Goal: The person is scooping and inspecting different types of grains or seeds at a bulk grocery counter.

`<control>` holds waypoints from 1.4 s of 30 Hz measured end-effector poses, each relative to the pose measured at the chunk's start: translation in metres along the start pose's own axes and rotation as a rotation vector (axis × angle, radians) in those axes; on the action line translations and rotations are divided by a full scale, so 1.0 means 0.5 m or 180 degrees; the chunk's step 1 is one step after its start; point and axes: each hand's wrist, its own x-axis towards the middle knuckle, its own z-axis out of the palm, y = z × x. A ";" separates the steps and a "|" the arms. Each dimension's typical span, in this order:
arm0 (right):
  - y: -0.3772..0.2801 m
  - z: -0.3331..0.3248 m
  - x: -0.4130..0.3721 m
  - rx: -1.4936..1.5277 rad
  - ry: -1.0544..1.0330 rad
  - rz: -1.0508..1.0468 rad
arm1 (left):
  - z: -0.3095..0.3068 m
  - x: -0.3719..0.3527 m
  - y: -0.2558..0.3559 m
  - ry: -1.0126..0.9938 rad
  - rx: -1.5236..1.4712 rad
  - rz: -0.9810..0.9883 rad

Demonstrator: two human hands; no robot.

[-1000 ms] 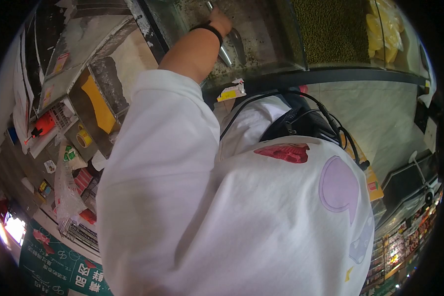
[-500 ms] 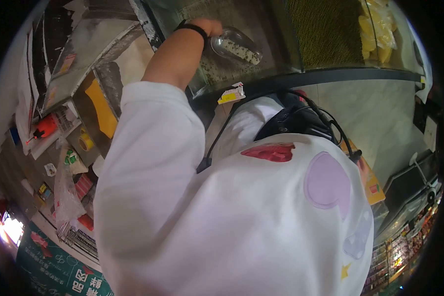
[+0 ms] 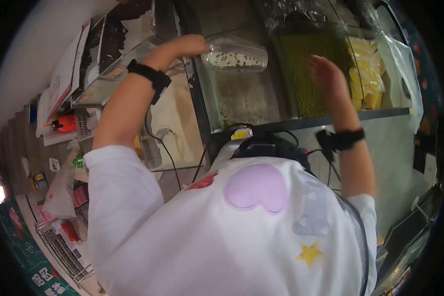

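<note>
My left hand [image 3: 191, 45] is closed round the handle end of a clear plastic scoop [image 3: 237, 53]. White and dark bits [image 3: 234, 60] lie in the scoop, which is held over a glass-walled bin [image 3: 249, 101] with a thin scatter of similar bits on its floor. Over the neighbouring bin of green grains [image 3: 301, 59] is my right hand [image 3: 326, 71], blurred, so its finger shape is hard to read. Nothing shows in it. Black bands circle both wrists.
Yellow packets in clear plastic [image 3: 367, 74] fill a compartment at the right. A bin of pale powder [image 3: 175, 116] adjoins on the left. A black cable [image 3: 165, 148] hangs beside it. Further left are a red-orange item [image 3: 66, 123] and a plastic bag [image 3: 63, 192].
The scoop has been raised and levelled, its bits more visible. My right hand has come into view over the green grains. The view has shifted and turned.
</note>
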 end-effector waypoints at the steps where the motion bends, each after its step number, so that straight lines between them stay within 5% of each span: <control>1: -0.001 0.072 0.011 0.0592 0.0119 0.0337 | -0.023 -0.035 0.019 0.0076 0.0009 -0.0010; 7: 0.043 0.305 0.030 0.2094 0.0015 0.1059 | -0.110 -0.186 0.097 0.0260 0.0280 -0.0474; 9: 0.017 0.352 -0.001 0.1914 0.0004 0.1154 | -0.125 -0.226 0.123 0.0152 0.0513 -0.0574; 17: 0.016 0.411 -0.021 0.2608 0.0163 0.1446 | -0.157 -0.331 0.145 0.0205 0.0659 -0.1073; 22: 0.019 0.418 -0.021 0.2774 -0.0369 0.1356 | -0.155 -0.368 0.123 0.0328 0.0697 -0.1254; 29: -0.015 0.427 -0.038 0.3071 -0.0187 0.1175 | -0.111 -0.423 0.051 0.0476 0.0087 -0.0760; 35: -0.003 0.410 -0.016 0.3610 -0.0871 0.0737 | 0.043 -0.450 -0.026 0.0589 -0.1707 -0.0235; 38: 0.007 0.414 -0.007 0.3608 -0.1206 0.0613 | 0.104 -0.456 0.006 0.1177 -0.2643 -0.0144; 42: 0.027 0.417 0.005 0.3776 -0.1641 0.0433 | 0.145 -0.447 -0.005 0.1037 -0.2599 -0.0186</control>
